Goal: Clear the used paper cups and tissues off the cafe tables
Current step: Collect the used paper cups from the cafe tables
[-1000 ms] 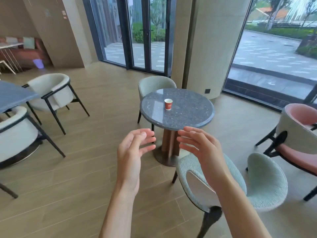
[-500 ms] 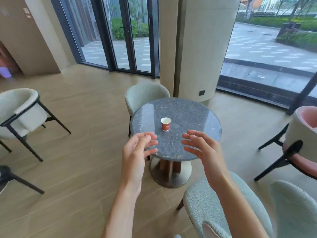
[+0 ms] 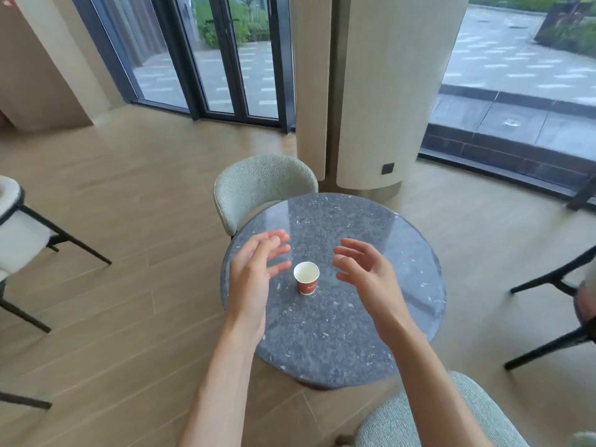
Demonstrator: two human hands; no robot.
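Stood upright near the middle of the round table (image 3: 371, 333): red cup (image 3: 306, 281). Hovered either side of it, palms facing inward, fingers spread and relaxed, each grip apart, touching nothing: left hand (image 3: 253, 276), right hand (image 3: 367, 279).

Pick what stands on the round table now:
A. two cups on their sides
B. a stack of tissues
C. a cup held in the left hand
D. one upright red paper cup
D: a single red paper cup stands upright on the round table, between the open left hand and right hand, touched by neither.
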